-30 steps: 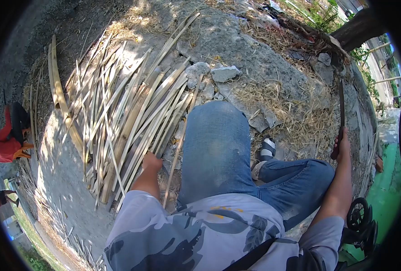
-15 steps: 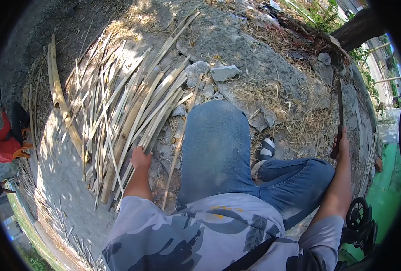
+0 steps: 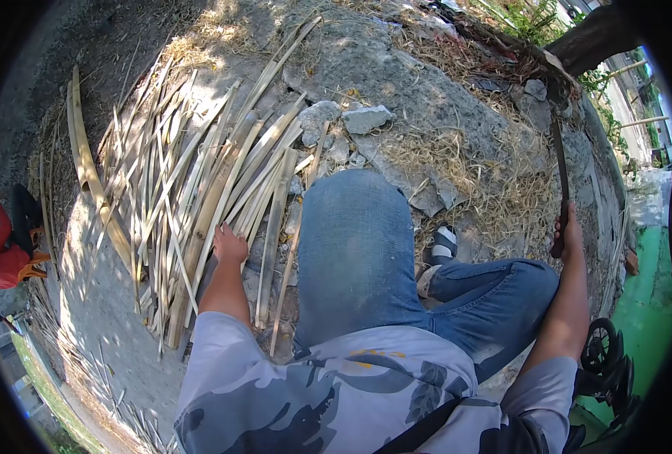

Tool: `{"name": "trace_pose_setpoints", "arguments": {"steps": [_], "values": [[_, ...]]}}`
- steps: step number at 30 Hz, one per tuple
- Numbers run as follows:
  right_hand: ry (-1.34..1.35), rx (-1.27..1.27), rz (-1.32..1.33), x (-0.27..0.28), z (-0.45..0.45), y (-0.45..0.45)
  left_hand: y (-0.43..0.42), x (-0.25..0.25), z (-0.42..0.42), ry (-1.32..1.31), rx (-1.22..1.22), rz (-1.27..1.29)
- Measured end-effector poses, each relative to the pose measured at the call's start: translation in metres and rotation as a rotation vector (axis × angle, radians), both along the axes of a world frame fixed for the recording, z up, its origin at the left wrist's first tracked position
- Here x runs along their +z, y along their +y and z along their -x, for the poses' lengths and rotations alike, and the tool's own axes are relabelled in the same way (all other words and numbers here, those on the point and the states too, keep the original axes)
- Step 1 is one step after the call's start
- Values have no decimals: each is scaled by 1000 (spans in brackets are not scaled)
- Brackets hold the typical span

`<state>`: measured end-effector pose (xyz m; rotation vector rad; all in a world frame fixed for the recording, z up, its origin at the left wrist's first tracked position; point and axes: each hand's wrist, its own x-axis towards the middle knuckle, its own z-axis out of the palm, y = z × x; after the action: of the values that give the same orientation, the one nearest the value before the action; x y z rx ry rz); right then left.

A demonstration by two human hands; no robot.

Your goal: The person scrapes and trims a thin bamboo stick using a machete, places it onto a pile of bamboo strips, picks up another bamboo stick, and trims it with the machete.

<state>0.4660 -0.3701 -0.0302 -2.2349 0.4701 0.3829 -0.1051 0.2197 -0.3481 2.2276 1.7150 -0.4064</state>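
A pile of split bamboo strips (image 3: 199,174) lies on the ground to the left of my knee. My left hand (image 3: 230,245) rests at the pile's near right edge, its fingers at the strips; whether it grips one is hidden. One wider strip (image 3: 275,238) lies apart between the pile and my leg, beside a thin stick (image 3: 299,234). At the right, my right hand (image 3: 568,231) is wrapped round the handle of a long dark knife (image 3: 560,159), whose blade points away from me.
Stone chunks (image 3: 366,119) lie beyond my knee, with dry shavings (image 3: 487,181) to their right. A thick bamboo piece (image 3: 93,181) lies left of the pile. A person in red (image 3: 4,265) sits at the far left. A wheel (image 3: 602,346) stands at the lower right.
My left hand has moved along the pile's edge, away from my leg and slightly forward. A wider strip now lies separate to its right. The view has shifted slightly; the knife stays in my right hand.
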Motion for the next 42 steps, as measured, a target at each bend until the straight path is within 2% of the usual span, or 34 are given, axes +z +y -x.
{"name": "trace_pose_setpoints", "arguments": {"steps": [3, 6, 9, 12, 15, 24, 27, 32, 36, 39, 42], "values": [[-12, 2, -26, -1, 0, 3, 29, 16, -14, 203, 5, 342], [22, -28, -54, 1, -2, 4, 27, 27, -25, 114, 68, 212], [59, -10, -44, 2, -4, 3, 30, 13, -25, 141, 28, 197], [-9, -42, -40, 4, 3, 14, 34, 15, -32, 224, 8, 252], [32, -1, -3, 3, 0, 8, 33, 29, -42, 264, 17, 291], [6, -45, -69, 5, 3, 16, 51, 7, -47, 341, 95, 315], [-4, -60, -78, 7, 5, 17, 42, 44, -61, 373, 153, 318], [3, -66, -81, 2, 1, 13, 41, 6, -38, 285, 87, 271], [17, -31, -65, 2, 1, 15, 36, 21, -33, 208, 49, 249], [42, -41, -68, 5, 5, 16, 52, 13, -16, 88, 108, 259], [31, -59, -41, 8, 7, 22, 47, 4, -10, 108, 93, 201]]}}
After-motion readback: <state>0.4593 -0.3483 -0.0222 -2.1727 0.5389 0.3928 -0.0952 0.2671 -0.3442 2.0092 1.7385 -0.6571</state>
